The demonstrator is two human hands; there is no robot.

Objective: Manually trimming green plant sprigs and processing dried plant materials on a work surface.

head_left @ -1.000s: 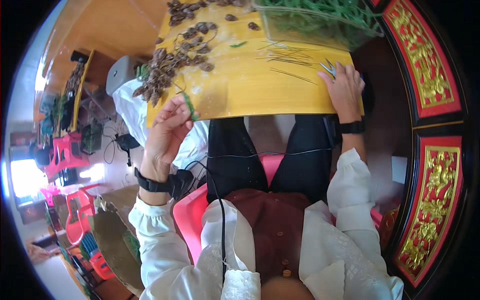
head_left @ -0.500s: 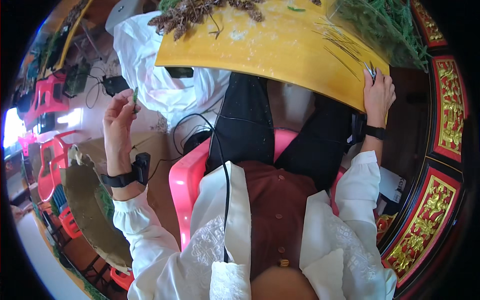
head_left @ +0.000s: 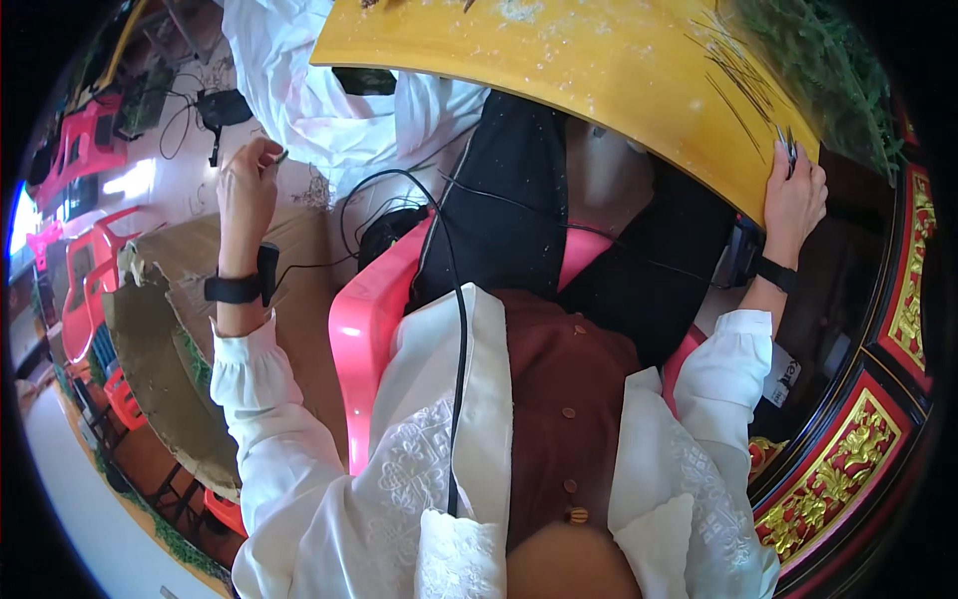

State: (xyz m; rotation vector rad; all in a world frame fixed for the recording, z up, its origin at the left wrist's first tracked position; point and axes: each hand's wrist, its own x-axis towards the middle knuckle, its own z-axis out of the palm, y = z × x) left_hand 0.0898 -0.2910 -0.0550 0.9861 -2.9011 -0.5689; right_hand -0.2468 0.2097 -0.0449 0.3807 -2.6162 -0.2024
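Note:
Raised off to the left, beyond the table's edge, my left hand (head_left: 247, 190) is closed in a pinch. A small green sprig (head_left: 281, 157) pokes out from its fingertips, mostly hidden by the fingers. At the right edge of the yellow table (head_left: 589, 70), my right hand (head_left: 795, 200) is wrapped round a small silver tool with two pointed jaws (head_left: 789, 146); whether it is pliers or scissors I cannot make out. Thin dark wires (head_left: 736, 85) lie on the tabletop just beyond that hand. Whitish crumbs are scattered over the yellow surface.
Green artificial branches (head_left: 823, 85) are heaped at the far right. A white plastic bag (head_left: 289, 90) hangs left of the table. An open cardboard box (head_left: 150, 349) stands by my left arm. A black cable (head_left: 454, 299) crosses my lap, and a pink chair (head_left: 354, 339) is under me.
The view has shifted, so the table sits higher and its pine cones have mostly left the picture. My left hand has turned, with the sprig now pointing sideways. The right hand keeps its hold.

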